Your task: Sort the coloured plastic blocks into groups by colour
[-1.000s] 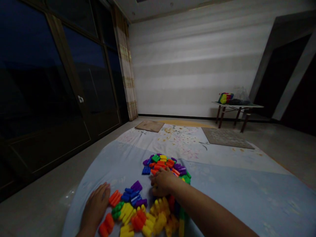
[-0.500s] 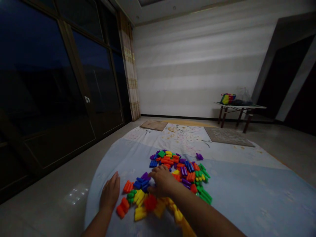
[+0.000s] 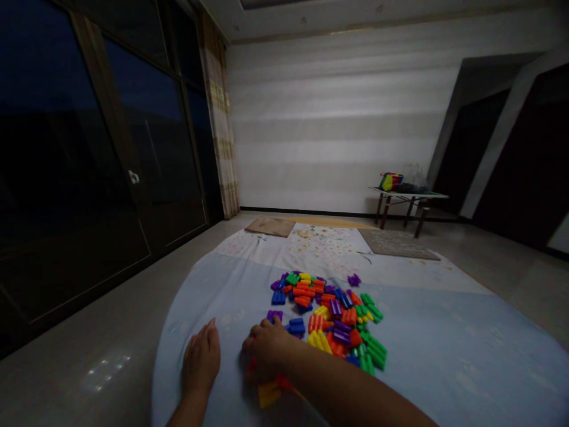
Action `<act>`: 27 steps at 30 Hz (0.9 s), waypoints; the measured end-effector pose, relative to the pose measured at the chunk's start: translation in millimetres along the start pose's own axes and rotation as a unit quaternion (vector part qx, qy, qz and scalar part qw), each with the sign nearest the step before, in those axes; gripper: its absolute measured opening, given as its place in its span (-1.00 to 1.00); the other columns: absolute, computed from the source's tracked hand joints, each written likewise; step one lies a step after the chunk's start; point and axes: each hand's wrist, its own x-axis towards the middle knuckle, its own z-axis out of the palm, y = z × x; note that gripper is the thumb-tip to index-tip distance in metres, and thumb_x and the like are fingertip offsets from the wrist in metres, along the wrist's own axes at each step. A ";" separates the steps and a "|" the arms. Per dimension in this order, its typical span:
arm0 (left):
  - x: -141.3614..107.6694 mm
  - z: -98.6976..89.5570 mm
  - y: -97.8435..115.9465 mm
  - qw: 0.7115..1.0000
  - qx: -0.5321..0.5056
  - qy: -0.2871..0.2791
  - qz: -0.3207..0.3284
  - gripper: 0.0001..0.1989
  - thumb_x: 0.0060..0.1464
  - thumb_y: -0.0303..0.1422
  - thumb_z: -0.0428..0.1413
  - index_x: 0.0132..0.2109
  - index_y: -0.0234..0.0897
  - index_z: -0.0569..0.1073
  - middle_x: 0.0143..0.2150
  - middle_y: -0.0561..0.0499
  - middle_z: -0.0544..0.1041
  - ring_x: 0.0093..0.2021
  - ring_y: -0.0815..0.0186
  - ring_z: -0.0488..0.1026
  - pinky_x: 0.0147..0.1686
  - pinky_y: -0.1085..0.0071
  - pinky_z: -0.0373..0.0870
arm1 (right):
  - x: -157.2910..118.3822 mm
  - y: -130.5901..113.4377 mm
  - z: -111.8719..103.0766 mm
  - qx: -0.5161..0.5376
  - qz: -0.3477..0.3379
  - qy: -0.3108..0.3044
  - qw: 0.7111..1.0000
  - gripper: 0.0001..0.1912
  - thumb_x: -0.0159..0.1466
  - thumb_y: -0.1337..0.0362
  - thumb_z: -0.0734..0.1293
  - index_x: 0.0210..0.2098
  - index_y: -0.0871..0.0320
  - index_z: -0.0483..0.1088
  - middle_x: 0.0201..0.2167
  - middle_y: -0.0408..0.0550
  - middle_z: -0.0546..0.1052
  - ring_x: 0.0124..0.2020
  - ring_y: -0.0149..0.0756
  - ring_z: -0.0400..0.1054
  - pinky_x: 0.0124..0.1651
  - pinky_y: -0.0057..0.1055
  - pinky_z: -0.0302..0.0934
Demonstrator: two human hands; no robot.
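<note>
My left hand (image 3: 202, 359) rests on the light blue cloth at the left, fingers stretched out and together, holding nothing. To its right, my right hand (image 3: 269, 350) is curled over some toy building blocks; red bits show at its fingers, though the hand hides most of them. A yellow-orange block (image 3: 268, 394) lies just below that hand, partly covered by the wrist. Past the knuckles are a purple block (image 3: 275, 315) and a blue block (image 3: 296, 325). A loose pile of red, yellow, purple and green blocks (image 3: 342, 332) spreads to the right of the forearm.
The cloth (image 3: 444, 344) covers a large rounded surface. One purple block (image 3: 354, 279) lies apart at the far side. Beyond are a brown mat (image 3: 270, 226), a grey patterned mat (image 3: 398, 244) and a small table (image 3: 406, 193) with bags. Dark glass doors (image 3: 120, 148) stand left.
My right hand has moved left and nearer to me. The red, green and yellow blocks between my hands have gone from that spot. The view has turned slightly right.
</note>
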 end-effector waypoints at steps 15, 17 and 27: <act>6.4 -14.4 13.3 0.996 -0.059 -0.045 -0.056 -0.40 0.08 -0.18 -0.29 0.12 -0.47 0.28 0.13 -0.22 0.35 0.15 0.10 0.22 0.15 0.17 0.06 | -107.9 23.1 -1.3 0.062 0.028 0.134 0.989 -0.44 0.08 -0.08 0.29 0.01 0.04 0.34 0.09 0.08 0.34 0.15 0.04 0.10 0.15 0.13 -0.10; 6.6 -12.4 13.3 0.998 -0.034 -0.042 -0.043 -0.39 0.06 -0.18 -0.27 0.12 -0.49 0.29 0.15 -0.23 0.33 0.17 0.09 0.20 0.15 0.16 0.04 | -96.3 3.4 13.7 0.070 -0.047 0.140 0.986 -0.53 0.15 -0.05 0.26 0.00 -0.01 0.33 0.09 0.00 0.34 0.14 -0.05 0.13 0.16 0.07 -0.06; 9.3 3.0 -0.2 0.998 -0.005 -0.052 -0.044 -0.37 0.01 -0.14 -0.22 0.12 -0.46 0.30 0.16 -0.20 0.33 0.16 0.13 0.23 0.17 0.21 0.03 | -123.2 49.2 42.4 0.107 -0.064 0.235 0.964 -0.77 0.24 0.09 0.24 -0.13 -0.09 0.41 -0.01 -0.13 0.44 0.06 -0.23 0.25 0.21 -0.03 -0.07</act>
